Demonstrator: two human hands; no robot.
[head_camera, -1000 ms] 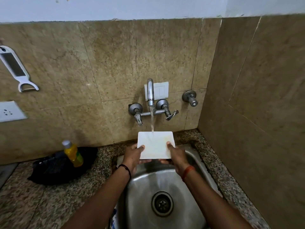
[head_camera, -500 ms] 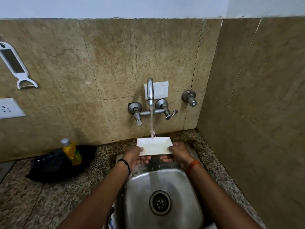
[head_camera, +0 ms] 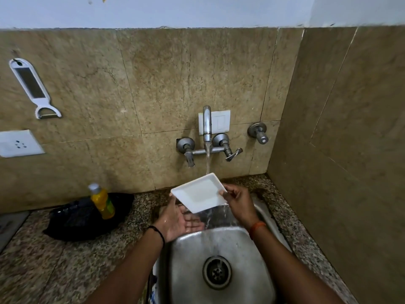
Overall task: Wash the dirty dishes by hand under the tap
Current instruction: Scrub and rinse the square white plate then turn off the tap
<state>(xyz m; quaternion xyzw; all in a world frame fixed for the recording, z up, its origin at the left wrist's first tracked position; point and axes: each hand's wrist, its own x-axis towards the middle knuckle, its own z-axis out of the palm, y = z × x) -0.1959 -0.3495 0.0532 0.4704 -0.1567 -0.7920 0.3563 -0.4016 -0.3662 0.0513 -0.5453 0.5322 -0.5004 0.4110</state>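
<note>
1. The right hand (head_camera: 240, 204) pinched the right edge of the square white ceramic plate (head_camera: 199, 192), thumb on its upper face and fingers curled beneath.
2. The left hand (head_camera: 179, 218) lay flat and spread, palm up, below the plate's left corner; contact could not be judged.
3. The plate sat tilted at frame centre, above the steel sink (head_camera: 221, 255), under the running chrome wall tap (head_camera: 206, 125).
4. The label on the yellow liquid bottle (head_camera: 102, 201) at lower left was unreadable.

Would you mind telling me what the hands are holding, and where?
The right hand pinches the white square plate by its right edge. The left hand lies open beneath it.
</note>
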